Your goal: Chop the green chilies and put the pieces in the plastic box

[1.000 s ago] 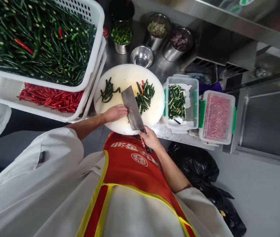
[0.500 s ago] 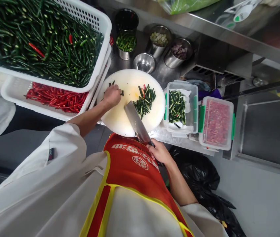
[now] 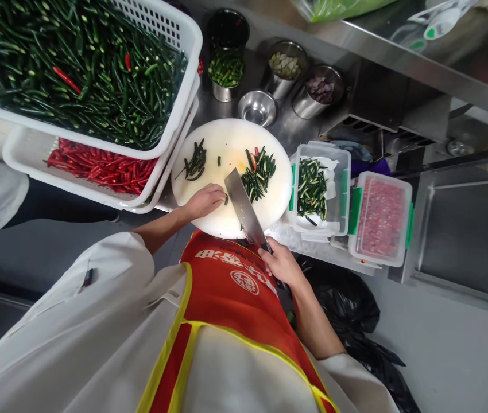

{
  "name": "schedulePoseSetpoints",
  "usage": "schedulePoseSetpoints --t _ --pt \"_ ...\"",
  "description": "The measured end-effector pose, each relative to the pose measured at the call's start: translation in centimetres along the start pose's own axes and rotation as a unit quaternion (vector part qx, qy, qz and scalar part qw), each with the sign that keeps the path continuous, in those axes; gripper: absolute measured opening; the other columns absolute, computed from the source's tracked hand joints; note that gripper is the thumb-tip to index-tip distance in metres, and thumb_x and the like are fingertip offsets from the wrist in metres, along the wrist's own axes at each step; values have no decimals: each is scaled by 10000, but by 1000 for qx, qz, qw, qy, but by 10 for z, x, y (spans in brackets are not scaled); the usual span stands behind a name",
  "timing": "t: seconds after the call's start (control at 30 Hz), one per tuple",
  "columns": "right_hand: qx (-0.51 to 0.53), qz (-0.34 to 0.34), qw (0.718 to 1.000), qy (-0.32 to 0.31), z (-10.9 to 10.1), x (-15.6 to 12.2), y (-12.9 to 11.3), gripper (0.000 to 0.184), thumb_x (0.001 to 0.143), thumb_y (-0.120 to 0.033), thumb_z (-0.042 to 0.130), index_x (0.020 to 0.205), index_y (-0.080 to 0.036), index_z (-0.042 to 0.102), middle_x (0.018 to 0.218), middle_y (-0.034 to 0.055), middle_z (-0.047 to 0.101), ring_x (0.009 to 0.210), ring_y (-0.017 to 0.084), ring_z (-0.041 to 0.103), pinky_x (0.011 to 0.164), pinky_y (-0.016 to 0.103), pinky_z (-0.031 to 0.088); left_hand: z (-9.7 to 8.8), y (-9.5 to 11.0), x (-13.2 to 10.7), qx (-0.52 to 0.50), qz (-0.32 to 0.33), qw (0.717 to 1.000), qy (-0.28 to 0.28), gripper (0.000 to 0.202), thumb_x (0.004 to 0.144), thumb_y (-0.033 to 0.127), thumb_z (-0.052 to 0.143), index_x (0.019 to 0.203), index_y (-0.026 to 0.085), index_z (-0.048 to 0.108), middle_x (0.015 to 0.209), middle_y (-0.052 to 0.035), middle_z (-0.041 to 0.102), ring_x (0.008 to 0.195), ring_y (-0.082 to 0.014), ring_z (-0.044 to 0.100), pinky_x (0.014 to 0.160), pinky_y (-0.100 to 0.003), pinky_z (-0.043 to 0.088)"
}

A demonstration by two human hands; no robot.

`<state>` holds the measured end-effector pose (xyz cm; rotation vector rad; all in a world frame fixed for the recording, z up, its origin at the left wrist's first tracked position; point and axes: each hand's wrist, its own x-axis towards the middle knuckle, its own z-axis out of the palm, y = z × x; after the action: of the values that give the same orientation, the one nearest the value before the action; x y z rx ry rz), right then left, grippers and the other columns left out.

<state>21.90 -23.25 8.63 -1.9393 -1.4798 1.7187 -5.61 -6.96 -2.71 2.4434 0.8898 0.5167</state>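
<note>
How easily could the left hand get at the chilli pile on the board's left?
Probably yes: only bare cutting board separates the left hand from that chilli pile, and the cleaver is off to the right.

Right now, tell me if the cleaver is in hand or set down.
In hand: the right hand grips the cleaver, which reaches over the cutting board.
</note>
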Motion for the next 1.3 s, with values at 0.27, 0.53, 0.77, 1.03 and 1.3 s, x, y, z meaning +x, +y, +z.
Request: schedulePoseSetpoints --t 0.27,0.53,0.77,1.03,1.3 --pt "28 7 999 -23 -4 -6 -4 170 920 -409 488 963 -250 534 462 -86 530 392 173 552 456 269 438 2 -6 6 -41 40 997 -47 313 1017 374 451 1038 199 710 1136 -91 680 1132 -203 594 1032 -353 453" --pt "23 16 999 -37 -10 -18 -7 140 922 -387 482 893 -254 518 478 -76 545 396 163 555 482 271 441 -4 -9 12 -66 43 994 -70 321 1018 400 448 1016 205 703 1118 -91 683 1110 -198 598 1007 -335 462" --pt "84 0 996 27 25 44 -16 142 881 -376 502 845 -267 419 517 -79 518 387 157 543 409 261 414 -5 -7 17 -67 53 993 -84 292 1003 383 476 971 194 697 1080 -91 687 1041 -196 621 954 -324 489" --pt "88 -11 996 29 10 14 5 187 897 -436 498 851 -262 448 474 -88 522 393 156 537 454 262 430 -35 -27 57 61 -137 987 55 331 954 145 376 1057 161 690 1115 -104 663 1021 -222 597 922 -374 492" --pt "134 33 990 2 12 8 16 210 854 -447 542 855 -250 470 540 -83 540 394 138 517 412 252 422 -43 -49 76 155 -84 983 -44 297 851 93 437 935 144 717 1038 -125 651 965 -250 584 892 -408 477"
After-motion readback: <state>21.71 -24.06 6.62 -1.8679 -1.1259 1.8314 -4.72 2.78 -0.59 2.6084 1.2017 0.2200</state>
